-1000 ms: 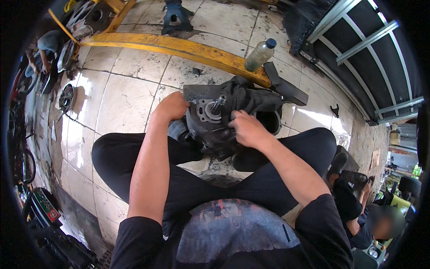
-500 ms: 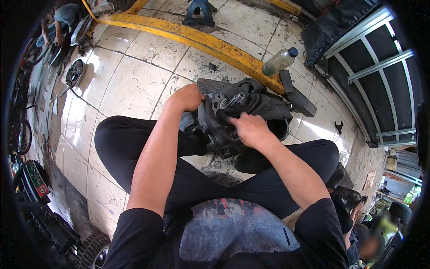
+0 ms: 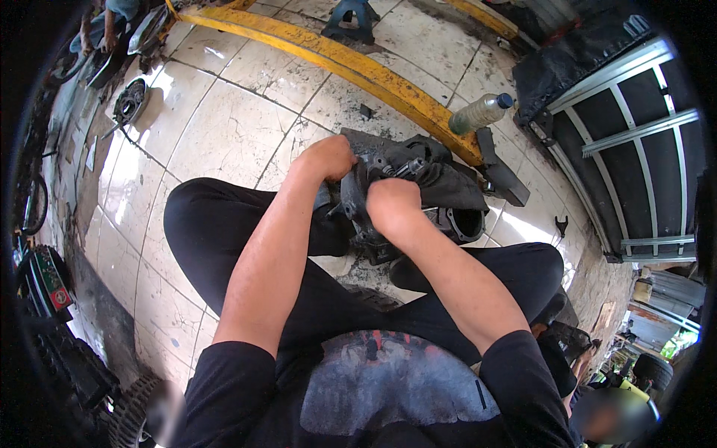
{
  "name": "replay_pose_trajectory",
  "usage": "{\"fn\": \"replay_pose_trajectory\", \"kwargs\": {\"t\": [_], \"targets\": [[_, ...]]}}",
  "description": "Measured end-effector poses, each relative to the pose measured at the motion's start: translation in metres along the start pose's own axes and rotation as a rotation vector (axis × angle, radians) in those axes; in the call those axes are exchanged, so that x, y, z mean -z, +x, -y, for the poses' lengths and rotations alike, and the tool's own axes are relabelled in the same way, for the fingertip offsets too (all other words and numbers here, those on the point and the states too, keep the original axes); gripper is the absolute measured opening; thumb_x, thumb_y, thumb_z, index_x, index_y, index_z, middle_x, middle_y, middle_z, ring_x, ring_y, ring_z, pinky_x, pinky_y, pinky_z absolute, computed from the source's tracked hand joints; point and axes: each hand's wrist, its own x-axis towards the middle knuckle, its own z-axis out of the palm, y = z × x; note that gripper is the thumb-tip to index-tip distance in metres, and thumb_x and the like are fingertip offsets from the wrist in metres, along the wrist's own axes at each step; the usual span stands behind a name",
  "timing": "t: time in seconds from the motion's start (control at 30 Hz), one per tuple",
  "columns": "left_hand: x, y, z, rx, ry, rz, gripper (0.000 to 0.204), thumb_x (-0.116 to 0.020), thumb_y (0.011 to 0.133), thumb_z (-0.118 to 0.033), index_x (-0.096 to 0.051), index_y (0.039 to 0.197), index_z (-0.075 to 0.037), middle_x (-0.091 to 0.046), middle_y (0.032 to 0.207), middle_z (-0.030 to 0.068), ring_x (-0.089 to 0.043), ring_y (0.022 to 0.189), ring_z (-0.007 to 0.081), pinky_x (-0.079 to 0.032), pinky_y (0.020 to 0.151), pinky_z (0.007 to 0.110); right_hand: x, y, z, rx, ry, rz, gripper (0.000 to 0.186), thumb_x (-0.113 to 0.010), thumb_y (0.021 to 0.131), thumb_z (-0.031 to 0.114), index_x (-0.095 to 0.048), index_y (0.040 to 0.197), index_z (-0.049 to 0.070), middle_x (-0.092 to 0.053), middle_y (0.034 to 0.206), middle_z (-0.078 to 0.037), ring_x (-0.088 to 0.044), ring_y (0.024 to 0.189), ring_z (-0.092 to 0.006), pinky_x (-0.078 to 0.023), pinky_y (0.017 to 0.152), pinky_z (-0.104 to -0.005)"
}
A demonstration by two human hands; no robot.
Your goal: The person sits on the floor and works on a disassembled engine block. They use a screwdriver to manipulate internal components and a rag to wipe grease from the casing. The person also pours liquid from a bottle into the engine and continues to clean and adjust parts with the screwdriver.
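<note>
A dark, greasy metal housing (image 3: 352, 190) rests on the floor between my bent legs, with a metal shaft (image 3: 414, 166) at its top and a dark cloth (image 3: 455, 187) draped over its right part. My left hand (image 3: 332, 158) is closed at the housing's upper left edge, fingertips against it. My right hand (image 3: 392, 203) is curled over the front of the housing, just below the shaft, its back toward me; whatever its fingers hold is hidden. A round opening (image 3: 467, 224) shows at the housing's right.
A yellow steel beam (image 3: 314, 52) crosses the floor beyond, with a plastic bottle (image 3: 478, 113) beside it and a blue stand (image 3: 347, 22) behind. A fork-shaped part (image 3: 562, 225) lies right, near framed panels (image 3: 635, 149). Co-workers appear upper left (image 3: 104, 26) and lower right (image 3: 597, 411).
The view has shifted, moving the scene rightward. My right hand has moved left across the housing's front, its fingers now curled out of sight. My left hand stays at the upper left edge.
</note>
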Motion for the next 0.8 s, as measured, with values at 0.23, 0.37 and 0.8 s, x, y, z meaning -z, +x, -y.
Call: {"fn": "replay_pose_trajectory", "kwargs": {"t": [0.23,0.37,0.8], "targets": [[-0.004,0.006,-0.003,-0.015,0.003,-0.004,0.026,-0.067,0.091,-0.021,-0.076,0.095,0.003,-0.071,0.106,0.0260,-0.069,0.103,0.0402,-0.054,0.091,0.047,-0.024,-0.026,-0.010,0.032,-0.005,-0.333,0.022,-0.058,0.088,0.013,-0.074,0.100,0.005,-0.063,0.113,-0.020,-0.064,0.101,-0.0389,-0.054,0.083,-0.0508],[-0.014,0.015,0.011,-0.087,0.052,-0.026,0.025,-0.067,0.091,-0.021,-0.076,0.095,0.002,-0.071,0.106,0.0261,-0.069,0.103,0.0406,-0.054,0.091,0.047,-0.023,0.008,0.015,-0.198,0.117,-0.200,0.019,-0.062,0.084,0.014,-0.076,0.094,0.005,-0.071,0.104,-0.020,-0.072,0.095,-0.0377,-0.056,0.081,-0.0485],[-0.001,-0.001,-0.006,-0.039,0.051,-0.028,0.030,-0.068,0.093,-0.026,-0.076,0.094,0.003,-0.071,0.105,0.0264,-0.068,0.103,0.0411,-0.055,0.089,0.047,-0.017,0.025,0.020,-0.126,0.256,-0.339,0.017,-0.060,0.081,0.009,-0.076,0.079,0.006,-0.074,0.084,-0.018,-0.073,0.082,-0.0357,-0.057,0.070,-0.0467]]}}
